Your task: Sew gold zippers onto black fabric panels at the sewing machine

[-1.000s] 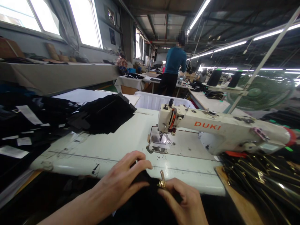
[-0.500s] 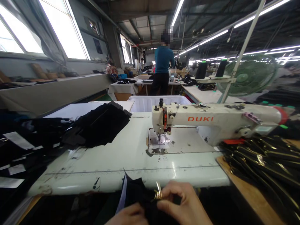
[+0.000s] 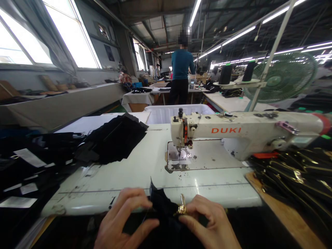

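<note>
A black fabric piece (image 3: 164, 204) hangs at the table's front edge, its pointed corner standing up over the tabletop. On its right side sits a gold zipper slider (image 3: 182, 208) with its pull sticking up. My right hand (image 3: 211, 221) pinches the zipper end at this slider between thumb and fingers. To the left, my left hand (image 3: 126, 219) has thumb and fingers spread apart, the fingertips close to the fabric's left edge. Whether they touch it I cannot tell. The lower part of the fabric is lost in the dark below.
A sewing machine (image 3: 225, 129) stands beyond my hands on the pale table (image 3: 145, 173). Stacked black cloth pieces (image 3: 116, 138) lie left, dark pieces with white labels (image 3: 29, 157) further left. Black gold-zippered strips (image 3: 293, 173) pile up right. A white bin (image 3: 160, 112) and a person (image 3: 181, 65) are behind.
My left hand has risen from the lower fabric, and its fingers have spread beside the upper left edge. My right hand keeps its pinch at the zipper. The view has shifted slightly.
</note>
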Motion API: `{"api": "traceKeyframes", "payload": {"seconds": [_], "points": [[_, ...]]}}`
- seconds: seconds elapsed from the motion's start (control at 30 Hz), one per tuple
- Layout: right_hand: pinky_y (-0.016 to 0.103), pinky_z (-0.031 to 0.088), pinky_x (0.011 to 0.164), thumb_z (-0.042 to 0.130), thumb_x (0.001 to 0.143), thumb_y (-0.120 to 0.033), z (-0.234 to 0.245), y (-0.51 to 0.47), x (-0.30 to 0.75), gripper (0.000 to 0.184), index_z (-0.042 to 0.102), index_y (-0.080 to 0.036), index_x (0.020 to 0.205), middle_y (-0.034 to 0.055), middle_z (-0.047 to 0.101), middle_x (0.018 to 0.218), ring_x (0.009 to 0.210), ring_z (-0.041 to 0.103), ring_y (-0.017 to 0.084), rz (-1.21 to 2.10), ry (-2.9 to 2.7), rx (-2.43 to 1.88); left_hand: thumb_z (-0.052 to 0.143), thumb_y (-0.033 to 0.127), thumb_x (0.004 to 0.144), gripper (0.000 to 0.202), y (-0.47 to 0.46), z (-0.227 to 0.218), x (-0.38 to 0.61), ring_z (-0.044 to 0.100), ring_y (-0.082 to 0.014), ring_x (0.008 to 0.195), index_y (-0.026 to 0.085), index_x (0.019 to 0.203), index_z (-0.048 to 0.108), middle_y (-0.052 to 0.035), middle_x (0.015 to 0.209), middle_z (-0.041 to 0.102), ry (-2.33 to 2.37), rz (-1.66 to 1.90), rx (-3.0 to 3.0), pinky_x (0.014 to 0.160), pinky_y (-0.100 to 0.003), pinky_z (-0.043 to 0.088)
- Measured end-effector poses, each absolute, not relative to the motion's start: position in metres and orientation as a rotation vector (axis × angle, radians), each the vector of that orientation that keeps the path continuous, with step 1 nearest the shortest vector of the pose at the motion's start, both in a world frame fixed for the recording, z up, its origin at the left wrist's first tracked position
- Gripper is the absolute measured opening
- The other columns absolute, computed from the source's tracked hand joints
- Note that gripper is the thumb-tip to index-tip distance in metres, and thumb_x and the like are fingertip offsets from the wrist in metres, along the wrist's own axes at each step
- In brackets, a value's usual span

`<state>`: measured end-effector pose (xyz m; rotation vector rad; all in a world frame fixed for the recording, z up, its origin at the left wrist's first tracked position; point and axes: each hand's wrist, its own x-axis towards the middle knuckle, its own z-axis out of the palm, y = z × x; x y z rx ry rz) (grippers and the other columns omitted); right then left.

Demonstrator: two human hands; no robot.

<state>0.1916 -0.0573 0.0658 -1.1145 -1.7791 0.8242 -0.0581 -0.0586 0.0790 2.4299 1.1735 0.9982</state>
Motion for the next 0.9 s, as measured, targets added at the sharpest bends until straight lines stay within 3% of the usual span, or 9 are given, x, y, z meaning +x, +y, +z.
{"api": "traceKeyframes", "payload": {"seconds": [0.1, 0.2, 0.27, 0.4, 0.5, 0.6, 0.7, 0.77, 0.9], "points": [[0.021, 0.046, 0.056, 0.06, 0.095, -0.033, 0.07, -0.055, 0.192, 0.021, 0.067, -0.022, 0.078, -0.002, 0.065, 0.068, 0.062, 0.062, 0.014, 0.692, -1.881, -0.994, 0.076, 0.03, 0.081, 0.023, -0.045, 0.082, -0.053, 0.054, -0.0297, 0.12, 0.024, 0.096, 0.059, -0.0106, 0.134, 0.053, 1.35, 1.162, 2.231, 0.098, -0.044, 0.047], [0.021, 0.048, 0.056, 0.058, 0.097, -0.031, 0.07, -0.054, 0.193, 0.021, 0.065, -0.022, 0.079, -0.0018, 0.065, 0.068, 0.062, 0.063, 0.014, 0.588, -1.966, -0.931, 0.076, 0.036, 0.082, 0.021, -0.033, 0.082, -0.044, 0.05, -0.0316, 0.125, 0.022, 0.085, 0.06, -0.0107, 0.126, 0.06, 1.097, 1.117, 2.195, 0.106, -0.051, 0.038], [0.021, 0.048, 0.056, 0.057, 0.098, -0.031, 0.069, -0.055, 0.193, 0.021, 0.065, -0.022, 0.08, -0.0013, 0.065, 0.068, 0.062, 0.063, 0.014, 0.56, -1.993, -0.923, 0.074, 0.035, 0.084, 0.021, -0.029, 0.083, -0.042, 0.058, -0.0284, 0.115, 0.021, 0.078, 0.059, -0.0076, 0.106, 0.068, 0.962, 1.07, 2.151, 0.103, -0.047, 0.04], [0.022, 0.048, 0.057, 0.054, 0.099, -0.031, 0.067, -0.058, 0.194, 0.022, 0.064, -0.021, 0.082, -0.0004, 0.064, 0.07, 0.064, 0.062, 0.015, 0.568, -1.989, -0.973, 0.071, 0.026, 0.086, 0.016, -0.033, 0.085, -0.044, 0.064, -0.0162, 0.076, 0.021, 0.077, 0.059, 0.0, 0.081, 0.067, 0.97, 0.984, 2.017, 0.071, -0.027, 0.048], [0.022, 0.047, 0.057, 0.052, 0.1, -0.031, 0.066, -0.058, 0.192, 0.024, 0.064, -0.021, 0.081, -0.0004, 0.062, 0.069, 0.065, 0.061, 0.015, 0.567, -1.987, -0.984, 0.074, 0.023, 0.082, 0.014, -0.039, 0.083, -0.046, 0.065, -0.0158, 0.08, 0.022, 0.084, 0.06, 0.0016, 0.087, 0.068, 1.031, 0.945, 2.019, 0.075, -0.026, 0.047], [0.023, 0.046, 0.057, 0.052, 0.1, -0.032, 0.066, -0.058, 0.188, 0.024, 0.063, -0.021, 0.082, -0.0002, 0.062, 0.069, 0.064, 0.061, 0.015, 0.561, -1.99, -0.952, 0.084, 0.024, 0.07, 0.033, -0.041, 0.079, -0.042, 0.066, -0.0195, 0.089, 0.023, 0.088, 0.056, -0.0001, 0.098, 0.07, 1.122, 0.917, 1.946, 0.08, -0.029, 0.048], [0.024, 0.046, 0.058, 0.05, 0.102, -0.032, 0.064, -0.057, 0.185, 0.025, 0.063, -0.021, 0.084, 0.0003, 0.063, 0.069, 0.064, 0.06, 0.015, 0.564, -2.013, -0.94, 0.086, 0.022, 0.066, 0.044, -0.038, 0.079, -0.036, 0.067, -0.0192, 0.083, 0.023, 0.101, 0.059, 0.0006, 0.091, 0.072, 1.176, 0.832, 1.828, 0.077, -0.029, 0.05], [0.024, 0.046, 0.058, 0.049, 0.102, -0.031, 0.062, -0.057, 0.184, 0.025, 0.063, -0.021, 0.084, 0.0006, 0.063, 0.069, 0.064, 0.059, 0.015, 0.549, -2.03, -0.929, 0.084, 0.021, 0.069, 0.039, -0.035, 0.081, -0.033, 0.067, -0.0182, 0.079, 0.024, 0.104, 0.067, 0.0013, 0.085, 0.072, 1.112, 0.769, 1.824, 0.076, -0.028, 0.05], [0.023, 0.044, 0.059, 0.05, 0.102, -0.03, 0.061, -0.055, 0.185, 0.022, 0.061, -0.021, 0.084, -0.0002, 0.063, 0.07, 0.065, 0.059, 0.015, 0.56, -2.03, -0.885, 0.081, 0.016, 0.073, 0.017, -0.031, 0.085, -0.03, 0.067, -0.0165, 0.074, 0.024, 0.087, 0.077, 0.0005, 0.08, 0.072, 1.004, 0.759, 1.853, 0.07, -0.024, 0.049]]}}
